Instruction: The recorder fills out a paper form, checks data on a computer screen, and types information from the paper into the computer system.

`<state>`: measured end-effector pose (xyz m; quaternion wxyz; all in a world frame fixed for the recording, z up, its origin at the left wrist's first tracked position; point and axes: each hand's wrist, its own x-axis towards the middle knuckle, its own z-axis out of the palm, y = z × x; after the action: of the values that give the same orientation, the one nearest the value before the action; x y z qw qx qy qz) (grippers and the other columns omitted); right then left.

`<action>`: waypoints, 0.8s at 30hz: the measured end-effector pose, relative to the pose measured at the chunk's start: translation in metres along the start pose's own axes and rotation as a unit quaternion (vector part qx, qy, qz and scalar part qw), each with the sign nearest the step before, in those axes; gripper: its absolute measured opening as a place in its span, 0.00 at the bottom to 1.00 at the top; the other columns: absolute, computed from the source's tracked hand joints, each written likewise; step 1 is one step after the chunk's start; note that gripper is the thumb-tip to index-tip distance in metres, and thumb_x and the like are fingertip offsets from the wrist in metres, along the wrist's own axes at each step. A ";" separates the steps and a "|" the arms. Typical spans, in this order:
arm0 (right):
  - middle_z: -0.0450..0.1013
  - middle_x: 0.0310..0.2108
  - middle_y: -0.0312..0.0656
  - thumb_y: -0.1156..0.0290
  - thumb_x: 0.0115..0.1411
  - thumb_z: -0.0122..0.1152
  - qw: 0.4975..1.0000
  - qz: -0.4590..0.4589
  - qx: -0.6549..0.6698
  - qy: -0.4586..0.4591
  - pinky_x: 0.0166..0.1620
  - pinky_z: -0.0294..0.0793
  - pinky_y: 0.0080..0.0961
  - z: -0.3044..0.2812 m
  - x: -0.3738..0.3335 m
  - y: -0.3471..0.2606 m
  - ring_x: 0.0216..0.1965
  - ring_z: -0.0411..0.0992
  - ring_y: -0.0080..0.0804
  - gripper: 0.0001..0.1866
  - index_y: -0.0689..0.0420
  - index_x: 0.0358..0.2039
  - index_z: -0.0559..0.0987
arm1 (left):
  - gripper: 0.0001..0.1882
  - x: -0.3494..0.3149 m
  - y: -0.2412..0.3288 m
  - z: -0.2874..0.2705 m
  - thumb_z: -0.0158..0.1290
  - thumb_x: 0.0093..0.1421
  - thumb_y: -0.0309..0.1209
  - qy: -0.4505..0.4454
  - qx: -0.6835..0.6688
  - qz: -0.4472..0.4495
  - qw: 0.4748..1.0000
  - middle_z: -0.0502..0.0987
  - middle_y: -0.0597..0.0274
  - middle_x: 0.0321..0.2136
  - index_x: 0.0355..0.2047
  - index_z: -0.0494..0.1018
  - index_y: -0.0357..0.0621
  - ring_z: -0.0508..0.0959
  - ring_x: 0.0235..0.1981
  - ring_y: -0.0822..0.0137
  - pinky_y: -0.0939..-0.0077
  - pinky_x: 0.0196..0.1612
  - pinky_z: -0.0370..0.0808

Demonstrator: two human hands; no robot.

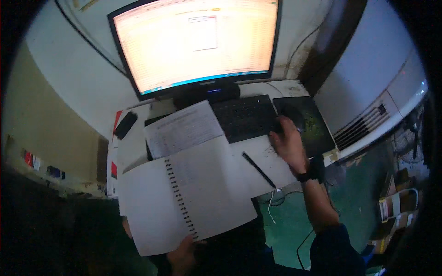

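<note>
A spiral-bound notebook (216, 184) lies open at the front of the desk, its lower part reaching past the desk edge. My left hand (183, 255) grips its lower edge near the spiral, partly hidden beneath the pages. Near the right end of the black keyboard (248, 115), my right hand (291, 145) rests with fingers apart and nothing held. Just beyond its fingertips, the dark mouse (293, 115) is on a black mouse pad (317, 133). Between notebook and right hand lies a black pen (258, 169). A printed sheet (184, 129) covers the keyboard's left part.
A lit monitor (198, 46) stands at the back of the white desk (251, 152). At the desk's left sits a small black object (126, 125). A white cable (271, 214) hangs off the front edge. Boxes (391, 207) are on the right, by the green floor (287, 234).
</note>
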<state>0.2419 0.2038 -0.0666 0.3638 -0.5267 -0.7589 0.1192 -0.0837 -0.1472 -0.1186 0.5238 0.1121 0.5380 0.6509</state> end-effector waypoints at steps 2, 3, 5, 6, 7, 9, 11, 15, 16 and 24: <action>0.71 0.63 0.64 0.71 0.64 0.69 0.999 -0.037 -0.018 0.013 0.63 0.76 0.49 -0.011 0.004 -0.017 0.62 0.73 0.68 0.27 0.65 0.62 0.75 | 0.39 0.015 -0.084 -0.130 0.50 0.77 0.53 -0.194 0.007 0.007 0.981 0.68 0.43 0.71 0.78 0.58 0.43 0.74 0.65 0.45 0.43 0.64 0.76; 0.70 0.65 0.64 0.70 0.64 0.69 1.000 -0.017 0.008 -0.006 0.63 0.76 0.50 -0.013 0.001 -0.011 0.62 0.72 0.68 0.27 0.64 0.62 0.75 | 0.39 0.021 -0.086 -0.121 0.50 0.77 0.53 -0.203 0.005 0.003 0.979 0.68 0.43 0.71 0.78 0.58 0.43 0.74 0.65 0.45 0.43 0.64 0.76; 0.69 0.65 0.64 0.71 0.64 0.70 1.000 -0.024 -0.017 -0.004 0.64 0.76 0.48 -0.015 0.000 -0.014 0.63 0.72 0.67 0.27 0.64 0.62 0.76 | 0.37 0.025 -0.080 -0.103 0.51 0.77 0.52 -0.239 -0.038 0.020 0.970 0.70 0.43 0.70 0.77 0.61 0.43 0.76 0.64 0.45 0.42 0.64 0.76; 0.69 0.66 0.63 0.71 0.64 0.70 0.999 -0.034 -0.033 -0.004 0.64 0.76 0.47 -0.017 0.000 -0.015 0.64 0.72 0.66 0.27 0.64 0.61 0.76 | 0.37 0.024 -0.073 -0.095 0.52 0.77 0.52 -0.254 -0.057 0.030 0.965 0.71 0.43 0.69 0.76 0.63 0.43 0.77 0.63 0.45 0.42 0.64 0.76; 0.69 0.66 0.63 0.71 0.64 0.70 0.999 -0.034 -0.032 -0.003 0.64 0.76 0.47 -0.017 -0.001 -0.012 0.64 0.72 0.66 0.27 0.64 0.61 0.76 | 0.36 0.022 -0.067 -0.087 0.52 0.76 0.52 -0.268 -0.076 0.041 0.959 0.72 0.43 0.68 0.75 0.64 0.42 0.77 0.62 0.45 0.42 0.63 0.76; 0.67 0.67 0.65 0.67 0.64 0.72 0.998 -0.045 -0.052 -0.012 0.65 0.76 0.51 -0.016 0.000 -0.005 0.64 0.70 0.69 0.27 0.61 0.61 0.77 | 0.35 0.018 -0.053 -0.070 0.53 0.76 0.51 -0.295 -0.114 0.064 0.946 0.74 0.44 0.67 0.74 0.67 0.42 0.79 0.61 0.45 0.41 0.63 0.76; 0.66 0.67 0.65 0.66 0.63 0.73 0.997 -0.057 -0.049 -0.019 0.65 0.76 0.51 -0.021 0.002 -0.020 0.64 0.70 0.69 0.28 0.61 0.61 0.77 | 0.34 0.013 -0.039 -0.055 0.54 0.75 0.51 -0.318 -0.151 0.089 0.932 0.76 0.44 0.66 0.72 0.70 0.42 0.80 0.60 0.46 0.41 0.63 0.77; 0.67 0.67 0.66 0.62 0.62 0.75 0.988 -0.104 -0.110 -0.031 0.64 0.76 0.50 -0.013 0.003 -0.018 0.64 0.71 0.69 0.29 0.62 0.60 0.78 | 0.32 0.005 -0.037 -0.053 0.54 0.76 0.48 -0.300 -0.076 0.104 0.945 0.77 0.44 0.64 0.71 0.71 0.41 0.81 0.58 0.46 0.43 0.61 0.77; 0.67 0.67 0.66 0.62 0.62 0.75 0.988 -0.104 -0.110 -0.031 0.64 0.76 0.50 -0.012 0.007 -0.020 0.64 0.71 0.69 0.29 0.62 0.60 0.78 | 0.31 0.003 -0.036 -0.052 0.54 0.76 0.48 -0.294 -0.050 0.110 0.948 0.77 0.44 0.64 0.71 0.71 0.41 0.81 0.58 0.47 0.44 0.61 0.78; 0.65 0.69 0.70 0.54 0.62 0.77 0.999 -0.005 -0.036 -0.020 0.64 0.77 0.52 -0.010 0.026 -0.020 0.64 0.72 0.70 0.33 0.62 0.60 0.79 | 0.26 -0.005 -0.029 -0.039 0.52 0.77 0.42 -0.248 0.152 0.165 0.942 0.80 0.43 0.59 0.68 0.74 0.39 0.82 0.54 0.49 0.49 0.56 0.79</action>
<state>0.2299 0.2159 -0.0369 0.3305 -0.5329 -0.7724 0.1005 -0.0933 -0.1772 -0.1555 0.5025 0.4358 0.4571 0.5905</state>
